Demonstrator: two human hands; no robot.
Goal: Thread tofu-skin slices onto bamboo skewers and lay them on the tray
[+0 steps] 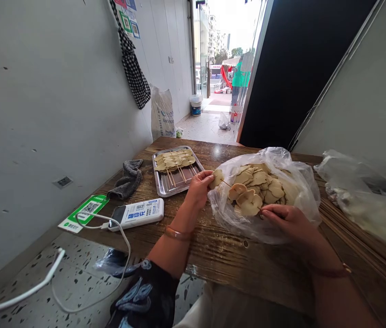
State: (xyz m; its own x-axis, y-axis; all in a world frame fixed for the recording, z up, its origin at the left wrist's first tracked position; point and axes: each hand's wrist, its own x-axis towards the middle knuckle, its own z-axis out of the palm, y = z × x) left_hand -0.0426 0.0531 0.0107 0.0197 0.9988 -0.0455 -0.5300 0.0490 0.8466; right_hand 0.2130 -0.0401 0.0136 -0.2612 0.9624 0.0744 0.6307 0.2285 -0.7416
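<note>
My left hand (198,187) pinches a thin, flat beige slice (217,178) above the left rim of a clear plastic bag (223,218). My right hand (286,219) is closed on the end of a thin wooden skewer, mostly hidden behind beige slices (249,203) at the bag's front. The skewer's tip (226,183) shows close to the slice in my left hand; whether it pierces that slice I cannot tell. A heap of similar loose slices (264,182) fills the bag. Beyond my left hand, a metal tray (162,187) carries several skewers loaded with slices (175,159).
On the wooden table's left lie a grey cloth (126,178), a white power bank (145,214) with a cable, and a green QR card (88,210). Long thin sticks (360,237) and another plastic bag (367,182) lie at the right. A person (239,79) stands outside the doorway.
</note>
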